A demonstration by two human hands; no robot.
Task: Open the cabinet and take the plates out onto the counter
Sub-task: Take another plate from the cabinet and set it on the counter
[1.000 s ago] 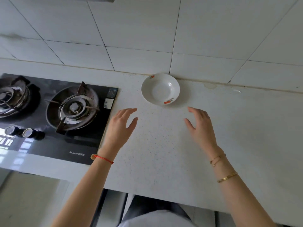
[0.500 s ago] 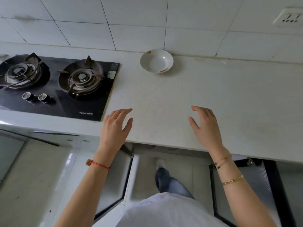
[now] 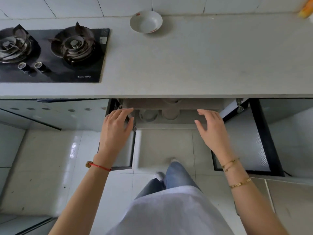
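A white plate with red marks (image 3: pixel 146 22) sits on the pale counter (image 3: pixel 203 56) near the tiled wall. Below the counter edge the cabinet stands open, its left door (image 3: pixel 122 150) and right door (image 3: pixel 245 141) swung outward. On the shelf inside I see two pale round dishes (image 3: pixel 148 115) (image 3: pixel 170 112), partly hidden by the counter edge. My left hand (image 3: pixel 116 131) and my right hand (image 3: pixel 212 129) hover in front of the opening, fingers spread, holding nothing.
A black two-burner gas hob (image 3: pixel 54 53) fills the counter's left part. A yellow object (image 3: pixel 306 7) sits at the far right corner. My legs and feet (image 3: pixel 171 177) stand on the tiled floor between the doors.
The view tilted down from the counter to the cabinet. Both hands dropped from above the counter to the open cabinet front, still empty.
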